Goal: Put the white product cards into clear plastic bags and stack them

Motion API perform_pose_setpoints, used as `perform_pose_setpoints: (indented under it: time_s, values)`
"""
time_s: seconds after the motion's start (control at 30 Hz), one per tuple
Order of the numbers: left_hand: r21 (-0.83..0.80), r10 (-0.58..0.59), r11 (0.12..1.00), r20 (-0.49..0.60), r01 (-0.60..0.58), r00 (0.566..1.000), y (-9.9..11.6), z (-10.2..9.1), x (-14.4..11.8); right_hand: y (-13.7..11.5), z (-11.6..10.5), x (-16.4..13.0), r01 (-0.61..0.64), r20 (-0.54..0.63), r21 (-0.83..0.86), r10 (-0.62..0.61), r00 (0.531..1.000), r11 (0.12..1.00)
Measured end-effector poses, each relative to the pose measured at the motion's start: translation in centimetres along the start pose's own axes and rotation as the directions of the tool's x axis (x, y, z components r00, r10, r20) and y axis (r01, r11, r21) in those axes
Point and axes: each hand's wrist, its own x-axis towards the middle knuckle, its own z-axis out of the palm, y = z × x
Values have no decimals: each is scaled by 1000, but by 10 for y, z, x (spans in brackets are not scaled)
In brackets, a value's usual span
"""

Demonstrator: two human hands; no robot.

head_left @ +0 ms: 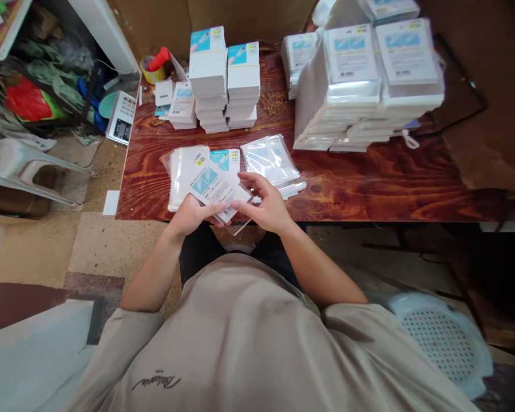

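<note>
Bare table (347, 183) lies right of the hands; card stacks (223, 80) block the far side.

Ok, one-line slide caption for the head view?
Both hands, left and right, hold a printed card over the wooden table's near edge.

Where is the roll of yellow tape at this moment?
The yellow tape roll sits at the table's far left corner, a red object on it, beside the small white box.
</note>
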Motion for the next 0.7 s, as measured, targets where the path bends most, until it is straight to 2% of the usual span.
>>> perform_pose_setpoints:
  time_s: [0.03,0.07,0.1,0.13,0.17,0.2,0.23,0.27,0.3,0.37,0.4,0.47,0.53,0.57,0.6,0.63,0.7]
  values:
    - [54,-22,998,13,21,1000,2,-3,3,0,-3,2,-34,19,46,33,999,998]
    - [120,-13,993,-35,17,999,4,-8,6,2,-8,5,-61,-11,62,62,998,996]
    - [209,39,978,-150,-6,988,5,-14,11,5,-13,9,-78,-92,38,81,992,996]
    - [327,132,945,-302,-27,944,6,-23,17,10,-20,14,-94,-207,-33,85,975,995]
    - [466,273,884,-468,-28,841,7,-33,22,17,-28,19,-122,-329,-144,69,942,982]
    - [613,403,789,-568,43,718,6,-45,28,25,-35,24,-176,-430,-275,43,902,945]
    - [712,469,685,-591,153,656,6,-58,34,34,-41,28,-244,-499,-408,9,867,880]
    - [745,461,615,-607,260,648,4,-71,40,41,-47,30,-306,-539,-527,-33,842,793]
    - [731,394,593,-628,336,671,2,-83,44,47,-50,32,-353,-557,-622,-78,827,699]
    - [669,262,639,-654,380,710,-2,-102,51,52,-49,32,-383,-551,-737,-166,818,557]
    - [639,213,671,-651,375,729,-4,-108,53,50,-45,30,-360,-523,-772,-202,828,524]
    - [604,170,718,-633,345,755,-5,-115,56,40,-31,27,-211,-377,-831,-242,894,514]
    - [599,153,729,-612,329,776,-4,-119,56,26,-13,27,73,-70,-852,-253,965,518]
    - [603,146,727,-603,329,784,-2,-120,55,19,-5,29,219,104,-834,-246,964,507]
    - [615,143,717,-592,329,793,1,-121,54,13,4,31,334,253,-810,-226,941,483]
    - [633,147,701,-578,328,803,4,-122,52,7,11,33,413,364,-792,-195,911,450]
    - [685,173,654,-550,322,817,10,-121,46,-3,20,38,490,491,-784,-102,865,380]
